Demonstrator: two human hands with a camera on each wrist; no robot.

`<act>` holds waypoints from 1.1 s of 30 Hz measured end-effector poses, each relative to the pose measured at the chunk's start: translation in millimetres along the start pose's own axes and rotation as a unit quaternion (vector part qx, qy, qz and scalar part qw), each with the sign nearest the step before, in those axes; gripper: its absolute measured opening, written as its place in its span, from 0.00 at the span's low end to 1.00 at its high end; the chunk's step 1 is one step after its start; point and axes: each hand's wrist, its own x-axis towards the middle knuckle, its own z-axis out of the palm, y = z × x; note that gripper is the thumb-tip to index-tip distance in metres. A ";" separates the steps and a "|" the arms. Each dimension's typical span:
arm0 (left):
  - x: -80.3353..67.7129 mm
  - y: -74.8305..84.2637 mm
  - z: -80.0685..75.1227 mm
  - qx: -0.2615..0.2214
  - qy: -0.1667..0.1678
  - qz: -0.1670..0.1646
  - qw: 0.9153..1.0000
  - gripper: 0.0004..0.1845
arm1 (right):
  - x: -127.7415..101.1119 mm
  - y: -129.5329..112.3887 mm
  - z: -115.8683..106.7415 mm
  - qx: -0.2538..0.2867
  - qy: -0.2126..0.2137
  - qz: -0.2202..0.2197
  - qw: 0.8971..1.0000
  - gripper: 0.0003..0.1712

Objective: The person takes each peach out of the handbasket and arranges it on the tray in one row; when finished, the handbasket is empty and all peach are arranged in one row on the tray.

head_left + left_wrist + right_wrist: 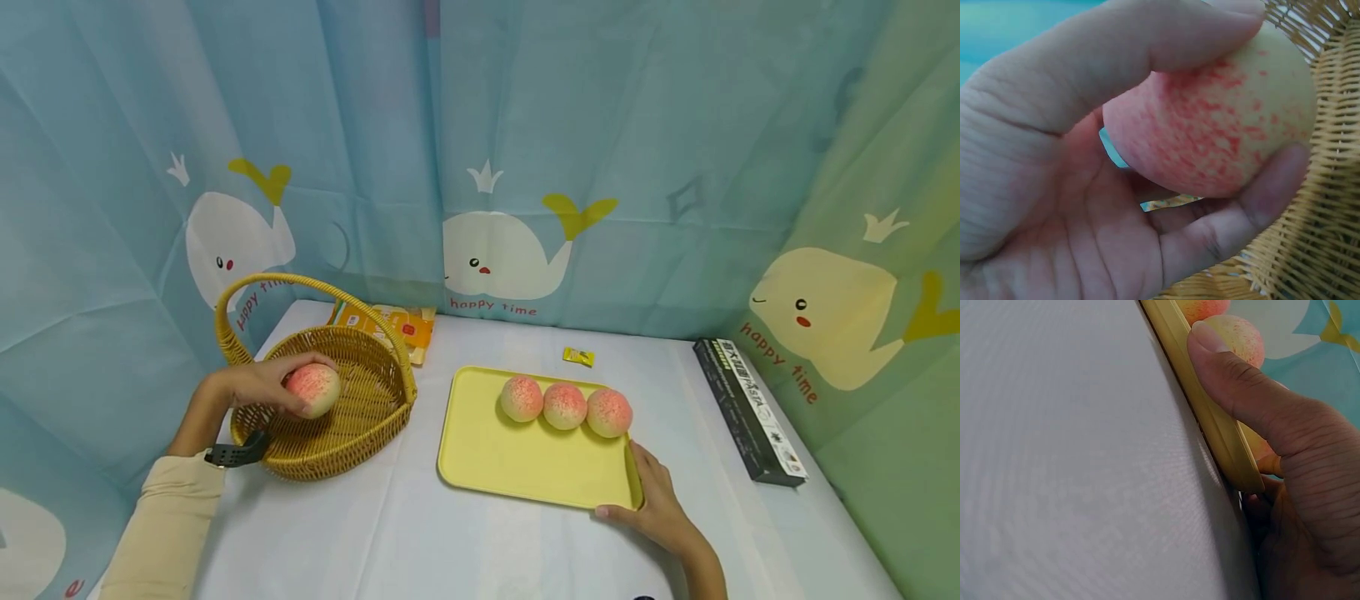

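Observation:
In the head view my left hand [270, 385] holds a pink and cream peach [315, 390] inside the opening of the wicker basket [352, 454]. The left wrist view shows thumb and fingers curled about this peach [1216, 131], with the basket's woven wall [1338, 125] beside it. At the front right corner of the yellow tray [525, 467] is my right hand [656, 504]. Its thumb lies at the front rim and its fingers lie along the right side, gripping the corner. Three more peaches [564, 406] sit in a row at the tray's back right.
Behind the basket lies an orange packet [420, 329]. A small yellow wrapped sweet [578, 357] is behind the tray. To the right lies a long black pasta box [750, 412]. The basket's tall handle [330, 287] arches over its opening. A whale-printed curtain [637, 275] surrounds the table.

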 end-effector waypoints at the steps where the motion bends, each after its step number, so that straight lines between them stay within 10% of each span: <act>1: 0.0 1.8 0.6 0.004 0.002 0.007 1.000 0.34 | -0.1 -0.3 -0.1 -0.001 -0.001 0.001 1.000 0.71; 23: -3.7 54.4 27.5 0.070 0.021 0.115 0.991 0.33 | -1.1 -0.9 1.4 0.004 -0.016 0.023 1.000 0.71; 33: -6.8 80.3 51.3 0.112 0.035 0.112 0.987 0.36 | -0.3 2.5 1.5 0.002 -0.005 0.007 1.000 0.71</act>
